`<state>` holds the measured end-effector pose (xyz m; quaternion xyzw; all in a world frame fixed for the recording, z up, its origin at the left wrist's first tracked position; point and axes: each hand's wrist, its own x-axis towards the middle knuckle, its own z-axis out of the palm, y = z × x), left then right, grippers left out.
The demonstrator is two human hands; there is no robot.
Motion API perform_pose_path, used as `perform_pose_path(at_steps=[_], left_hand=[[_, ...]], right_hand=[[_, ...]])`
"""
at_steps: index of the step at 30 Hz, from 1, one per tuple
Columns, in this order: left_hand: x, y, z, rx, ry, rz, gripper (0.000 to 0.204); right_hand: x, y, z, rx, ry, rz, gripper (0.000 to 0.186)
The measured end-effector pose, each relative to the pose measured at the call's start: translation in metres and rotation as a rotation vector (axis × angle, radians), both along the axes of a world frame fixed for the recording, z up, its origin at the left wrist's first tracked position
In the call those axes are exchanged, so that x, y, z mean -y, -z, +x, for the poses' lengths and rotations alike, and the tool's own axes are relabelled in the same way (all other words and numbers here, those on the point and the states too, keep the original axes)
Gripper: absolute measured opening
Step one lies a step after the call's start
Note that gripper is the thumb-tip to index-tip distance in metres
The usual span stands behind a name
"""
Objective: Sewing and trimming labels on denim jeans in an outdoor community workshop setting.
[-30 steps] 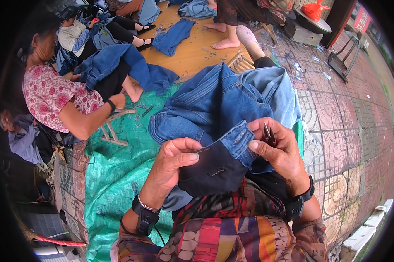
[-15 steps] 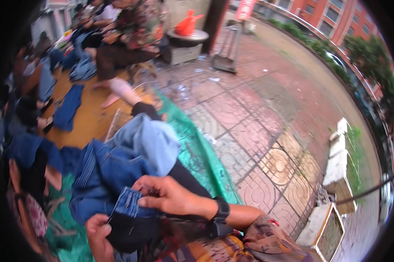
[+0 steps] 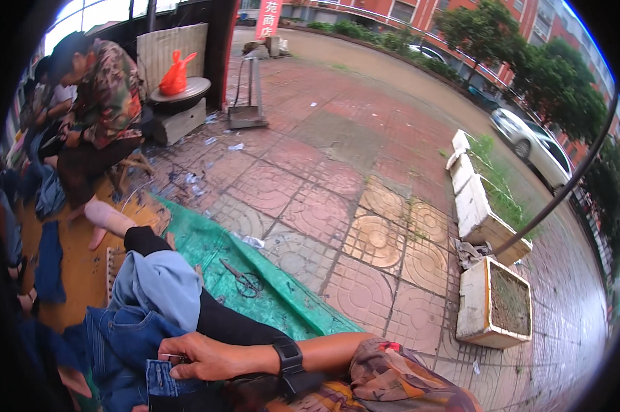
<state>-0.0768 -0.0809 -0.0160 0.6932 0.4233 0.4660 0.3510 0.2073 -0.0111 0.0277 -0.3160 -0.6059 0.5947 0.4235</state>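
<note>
Blue jeans (image 3: 121,336) lie bunched over my lap, with a lighter blue part (image 3: 157,285) draped across my dark-trousered leg. My right hand (image 3: 210,357), with a black band (image 3: 289,357) at the wrist, is closed in a pinch above a folded denim edge (image 3: 160,379). A thin pale sliver, like a needle, shows between its thumb and forefinger. Only a bit of my left hand (image 3: 140,408) shows at the bottom edge beside the denim; its fingers are hidden. Dark scissors (image 3: 243,280) rest on the green sheet (image 3: 282,292) beyond my leg.
A person (image 3: 104,103) in a patterned top sits at the far left, others behind. An orange bag (image 3: 177,74) stands on a round lid (image 3: 186,90). White planter boxes (image 3: 476,206) and a pole (image 3: 564,189) are at right, beyond the paving (image 3: 365,288). Scraps litter the ground.
The view has swung right, so the lap and hands sit lower and farther left. My left hand has mostly left the picture. The scissors and a white car have come into view.
</note>
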Motion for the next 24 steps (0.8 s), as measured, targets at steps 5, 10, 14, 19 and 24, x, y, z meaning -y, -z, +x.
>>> perform_pose_path(at_steps=[5,10,14,19,24], left_hand=[[-0.007,-0.003,0.004,-0.001,0.031,-0.069,0.029],[-0.001,-0.016,0.016,0.016,0.047,-0.06,0.03],[-0.002,-0.018,0.017,0.034,0.027,-0.11,0.031],[0.0,-0.032,0.037,0.448,-0.194,-0.555,0.027],[-0.001,-0.041,0.048,0.522,-0.175,-0.564,0.024]], right_hand=[[0.002,0.001,0.006,0.02,0.01,-0.011,0.02],[0.0,0.007,0.004,0.021,0.029,0.015,0.021],[-0.004,0.016,0.002,0.042,-0.024,0.008,0.021],[-0.004,0.017,0.001,0.052,-0.081,-0.064,0.021],[-0.004,0.019,0.006,0.061,-0.105,-0.124,0.02]])
